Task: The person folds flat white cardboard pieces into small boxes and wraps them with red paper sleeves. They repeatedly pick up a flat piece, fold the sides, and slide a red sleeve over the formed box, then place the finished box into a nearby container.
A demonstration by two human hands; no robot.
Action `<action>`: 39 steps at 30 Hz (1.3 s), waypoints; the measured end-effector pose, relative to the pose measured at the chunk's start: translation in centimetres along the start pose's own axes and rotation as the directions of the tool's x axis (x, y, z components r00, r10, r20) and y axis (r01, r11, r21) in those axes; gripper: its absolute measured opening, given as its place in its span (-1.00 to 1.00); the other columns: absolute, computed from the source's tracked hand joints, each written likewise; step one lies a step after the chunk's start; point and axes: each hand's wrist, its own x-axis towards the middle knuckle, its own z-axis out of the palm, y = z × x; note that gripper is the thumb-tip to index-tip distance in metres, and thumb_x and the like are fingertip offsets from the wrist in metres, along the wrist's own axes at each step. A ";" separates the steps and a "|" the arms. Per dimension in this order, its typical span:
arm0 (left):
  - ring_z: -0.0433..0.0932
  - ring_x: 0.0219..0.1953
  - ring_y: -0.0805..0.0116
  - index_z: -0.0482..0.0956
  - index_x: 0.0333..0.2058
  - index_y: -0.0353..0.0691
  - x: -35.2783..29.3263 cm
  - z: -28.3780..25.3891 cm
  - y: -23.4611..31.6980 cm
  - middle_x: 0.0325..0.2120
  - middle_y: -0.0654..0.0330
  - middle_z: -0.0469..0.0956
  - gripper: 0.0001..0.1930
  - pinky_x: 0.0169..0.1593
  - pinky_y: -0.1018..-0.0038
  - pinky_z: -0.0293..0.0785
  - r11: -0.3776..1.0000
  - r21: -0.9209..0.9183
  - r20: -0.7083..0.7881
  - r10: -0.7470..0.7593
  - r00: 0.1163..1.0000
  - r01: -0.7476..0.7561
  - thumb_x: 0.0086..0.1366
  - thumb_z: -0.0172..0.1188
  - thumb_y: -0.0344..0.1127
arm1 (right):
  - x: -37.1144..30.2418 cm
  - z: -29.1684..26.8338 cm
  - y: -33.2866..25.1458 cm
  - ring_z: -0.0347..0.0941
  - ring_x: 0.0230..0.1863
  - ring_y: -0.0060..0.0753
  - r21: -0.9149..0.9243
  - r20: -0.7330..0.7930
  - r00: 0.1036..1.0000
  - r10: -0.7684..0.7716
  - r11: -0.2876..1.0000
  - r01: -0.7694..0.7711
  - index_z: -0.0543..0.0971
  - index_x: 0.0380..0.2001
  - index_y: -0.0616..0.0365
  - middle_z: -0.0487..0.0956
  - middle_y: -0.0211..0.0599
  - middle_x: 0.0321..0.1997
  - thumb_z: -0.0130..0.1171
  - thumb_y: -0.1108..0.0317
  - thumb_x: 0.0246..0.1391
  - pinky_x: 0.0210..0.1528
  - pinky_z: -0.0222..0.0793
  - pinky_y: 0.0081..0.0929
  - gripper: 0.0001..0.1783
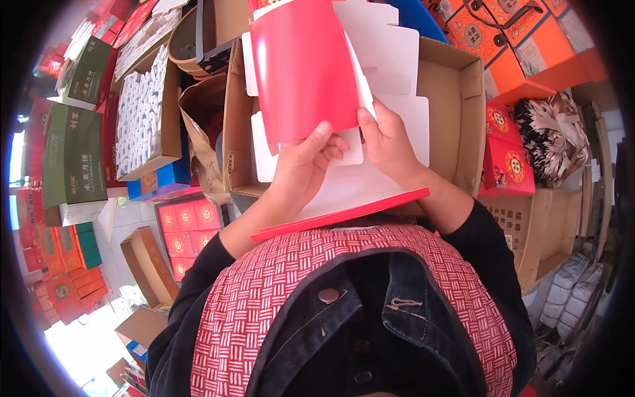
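A glossy red cardboard box blank (301,69) with white inner faces is bent up in front of me. At its lower edge is my left hand (303,161), closed, with the thumb against the red face and the fingers curled by the edge. My right hand (391,140) pinches the white edge at the blank's right side between thumb and fingers. White cardboard flaps (390,59) spread out behind and beneath. Near my apron, a white panel with a red rim (340,213) lies under my wrists.
An open brown carton (456,112) stands beneath the blank. At left, a carton holds rows of small white packets (142,116), beside green boxes (76,152). Orange gift boxes (522,46) are stacked at far right, above red boxes (506,149) and a bundle of paper-like strips (552,135).
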 end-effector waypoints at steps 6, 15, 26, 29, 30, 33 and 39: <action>0.54 -0.27 0.39 0.40 -0.05 -0.25 2.5 -1.9 -0.4 -0.21 0.17 0.52 -0.74 -0.28 0.50 0.47 0.998 0.066 -0.034 -0.009 0.999 0.011 0.28 0.11 -0.45 | 1.1 -0.2 -0.9 0.36 0.08 -0.45 0.626 0.128 0.980 0.151 0.755 -0.198 0.15 0.28 0.28 0.42 -0.20 0.13 -0.09 0.17 0.31 0.10 0.26 -0.54 -0.40; 0.43 0.03 0.31 0.31 0.07 -0.22 2.4 -1.2 -1.6 -0.04 0.18 0.44 -0.63 0.10 0.32 0.40 0.999 -0.018 -0.100 0.041 0.994 -0.043 0.29 0.08 -0.46 | 2.4 0.2 -0.4 0.42 -0.06 -0.61 0.441 0.036 0.993 0.112 0.890 -0.116 0.29 0.19 0.34 0.53 -0.25 -0.03 0.08 0.30 0.22 -0.05 0.36 -0.66 -0.47; 0.46 0.02 0.30 0.35 0.04 -0.24 2.5 -1.9 -1.6 -0.04 0.15 0.48 -0.65 0.18 0.30 0.35 0.994 -0.104 -0.054 0.011 0.999 -0.017 0.29 0.11 -0.41 | 2.8 0.6 0.7 0.44 -0.14 -0.63 0.294 -0.094 0.995 0.041 0.956 -0.012 0.43 0.08 0.34 0.59 -0.26 -0.12 0.06 0.34 0.22 -0.08 0.38 -0.65 -0.59; 0.41 0.06 0.32 0.31 0.06 -0.21 2.5 -1.7 -1.4 -0.01 0.18 0.43 -0.62 0.18 0.31 0.33 0.994 -0.110 -0.059 -0.003 0.998 -0.004 0.28 0.12 -0.44 | 2.8 0.7 0.7 0.44 -0.18 -0.65 0.268 -0.105 0.994 0.021 0.963 0.008 0.44 0.07 0.32 0.60 -0.26 -0.15 0.06 0.34 0.23 -0.12 0.38 -0.64 -0.60; 0.39 0.08 0.33 0.29 0.07 -0.19 2.5 -1.6 -1.3 0.00 0.20 0.42 -0.60 0.18 0.32 0.32 0.994 -0.112 -0.066 -0.010 0.998 0.002 0.27 0.13 -0.45 | 2.8 0.9 0.9 0.45 -0.22 -0.66 0.251 -0.112 0.994 0.008 0.968 0.020 0.44 0.08 0.31 0.60 -0.27 -0.18 0.05 0.34 0.23 -0.17 0.40 -0.65 -0.61; 0.36 0.11 0.34 0.26 0.10 -0.17 2.7 -1.8 -1.6 0.03 0.20 0.38 -0.57 0.19 0.33 0.30 0.997 -0.061 -0.089 0.043 0.995 -0.048 0.27 0.12 -0.46 | 2.6 0.9 -0.1 0.43 -0.39 -0.68 0.233 -0.102 0.992 0.072 0.971 -0.046 0.48 0.04 0.30 0.60 -0.30 -0.29 0.07 0.36 0.21 -0.38 0.39 -0.67 -0.64; 0.39 0.07 0.32 0.29 0.08 -0.20 2.5 -1.4 -1.1 0.01 0.19 0.40 -0.58 0.18 0.34 0.33 0.989 0.052 -0.018 0.139 0.990 -0.138 0.26 0.13 -0.47 | 1.7 0.7 -0.5 0.42 -0.54 -0.67 0.167 -0.169 0.984 0.050 0.986 -0.021 0.58 -0.25 0.31 0.57 -0.35 -0.46 0.16 0.41 0.13 -0.57 0.32 -0.69 -0.82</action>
